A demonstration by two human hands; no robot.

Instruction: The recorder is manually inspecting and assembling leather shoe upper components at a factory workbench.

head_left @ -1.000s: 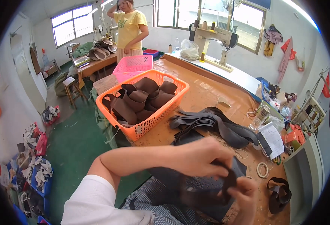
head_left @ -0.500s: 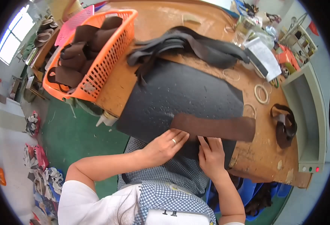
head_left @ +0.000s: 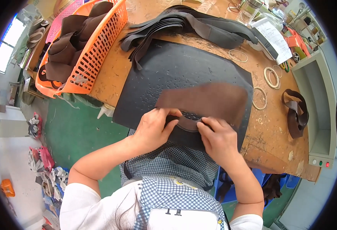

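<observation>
Currently on view from where I stand: one brown strip (head_left: 210, 99), over the black mat (head_left: 141, 90), its broad part lying beyond the fingers, its near edge curved between them. Left hand (head_left: 151, 125): thumb and fingers pinching the strip at the curve's left end. Right hand (head_left: 221, 137): fingertips closed on the curve's right end. Beneath the mat, a worn brown tabletop (head_left: 270, 132). Beyond the mat, one bundle of dark strips (head_left: 193, 23), layered, touching its far edge. To the left, one orange basket (head_left: 99, 46) holding curled brown pieces (head_left: 64, 50). To the right, pale rings (head_left: 271, 78) and one looped dark band (head_left: 295, 115), beside a grey metal housing (head_left: 323, 119).
</observation>
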